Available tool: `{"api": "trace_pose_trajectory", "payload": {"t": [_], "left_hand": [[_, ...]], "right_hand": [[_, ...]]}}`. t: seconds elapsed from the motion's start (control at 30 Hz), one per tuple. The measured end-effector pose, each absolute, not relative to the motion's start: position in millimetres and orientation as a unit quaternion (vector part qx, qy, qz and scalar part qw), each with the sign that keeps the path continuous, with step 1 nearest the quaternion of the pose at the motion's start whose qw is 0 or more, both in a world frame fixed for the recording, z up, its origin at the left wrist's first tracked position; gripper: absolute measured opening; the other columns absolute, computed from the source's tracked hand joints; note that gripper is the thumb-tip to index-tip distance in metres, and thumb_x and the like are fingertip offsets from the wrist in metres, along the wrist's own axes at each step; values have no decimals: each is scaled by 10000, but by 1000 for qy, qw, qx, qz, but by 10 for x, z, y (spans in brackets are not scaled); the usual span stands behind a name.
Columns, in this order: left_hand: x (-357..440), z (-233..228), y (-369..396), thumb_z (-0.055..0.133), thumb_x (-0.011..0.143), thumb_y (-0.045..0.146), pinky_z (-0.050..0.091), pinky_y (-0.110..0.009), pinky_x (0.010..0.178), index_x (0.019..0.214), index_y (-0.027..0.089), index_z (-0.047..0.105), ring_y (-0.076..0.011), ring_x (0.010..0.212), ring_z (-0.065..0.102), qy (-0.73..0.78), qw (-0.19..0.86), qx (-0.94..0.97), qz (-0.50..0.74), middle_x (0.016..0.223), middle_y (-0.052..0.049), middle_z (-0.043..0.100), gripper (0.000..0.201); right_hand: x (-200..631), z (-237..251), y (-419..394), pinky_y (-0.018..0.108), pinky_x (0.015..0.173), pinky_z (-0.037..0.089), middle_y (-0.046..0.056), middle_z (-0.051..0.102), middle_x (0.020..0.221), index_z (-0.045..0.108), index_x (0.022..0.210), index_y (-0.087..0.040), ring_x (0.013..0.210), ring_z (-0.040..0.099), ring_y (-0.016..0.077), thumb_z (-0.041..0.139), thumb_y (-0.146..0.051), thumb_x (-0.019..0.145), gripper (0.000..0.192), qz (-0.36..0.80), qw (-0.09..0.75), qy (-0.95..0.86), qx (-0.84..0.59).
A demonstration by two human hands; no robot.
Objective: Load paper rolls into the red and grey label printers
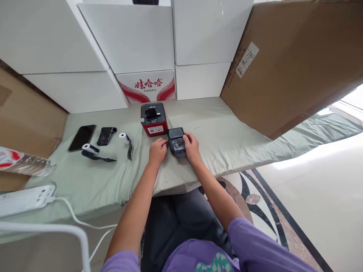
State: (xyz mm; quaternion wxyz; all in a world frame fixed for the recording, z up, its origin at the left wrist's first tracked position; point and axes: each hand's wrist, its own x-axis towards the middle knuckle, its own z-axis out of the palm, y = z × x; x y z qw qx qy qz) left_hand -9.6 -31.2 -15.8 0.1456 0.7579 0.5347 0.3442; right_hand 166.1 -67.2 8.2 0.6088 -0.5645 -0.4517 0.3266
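Head view: left hand (pixel 157 150) and right hand (pixel 192 146) clasp one small black handheld printer (pixel 176 141). One red-and-black desktop printer (pixel 153 119), two white paper rolls (pixel 124 136), one black phone (pixel 82 137). Pale green cloth-covered table (pixel 232 136), white boxes (pixel 133 37) behind.

Matt green cloth (pixel 221 139) covers the table — the red printer (pixel 153 119) is glossy plastic, the boxes (pixel 295 60) rough cardboard.

- The place looked like a storeroom or packing area set up inside a home.
- White cartons (pixel 133 37) and a large cardboard box (pixel 295 64) were stacked high.
- A cloth-covered table (pixel 227 139) stood on a polished patterned marble floor (pixel 255 196).
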Motion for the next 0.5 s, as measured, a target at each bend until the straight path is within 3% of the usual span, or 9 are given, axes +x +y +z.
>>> {"api": "trace_pose_trajectory", "payload": {"t": [0.1, 0.17, 0.27, 0.5], "left_hand": [[-129, -139, -336, 441, 836, 143, 480, -334, 784, 716, 187, 717, -222, 818, 668, 544, 143, 745, 359, 811, -84, 723, 305], [-145, -117, -354, 435, 821, 141, 444, -331, 738, 610, 201, 607, -208, 744, 629, 554, 151, 737, 356, 723, -68, 675, 279], [-153, -90, -367, 429, 808, 150, 395, -327, 694, 569, 212, 496, -192, 682, 574, 562, 170, 729, 352, 654, -47, 613, 256], [-141, -68, -352, 423, 785, 177, 353, -321, 672, 559, 214, 473, -188, 657, 533, 549, 210, 717, 375, 626, -35, 575, 234]], "right_hand": [[1648, 90, -707, 366, 905, 550, 102, 752, 983, 695, 990, -168, 960, 691, 245, 525, -530, 878, 416, 327, 594, -471, -564], [1645, 84, -720, 367, 908, 554, 121, 728, 1067, 695, 957, -178, 995, 683, 244, 527, -534, 884, 400, 318, 584, -491, -563], [1654, 71, -722, 370, 946, 553, 152, 637, 1247, 707, 920, -191, 1130, 649, 256, 552, -541, 883, 385, 285, 582, -510, -566], [1705, 74, -707, 404, 1000, 552, 136, 611, 1146, 767, 1056, -183, 1150, 632, 259, 506, -522, 926, 447, 289, 603, -524, -528]]}}
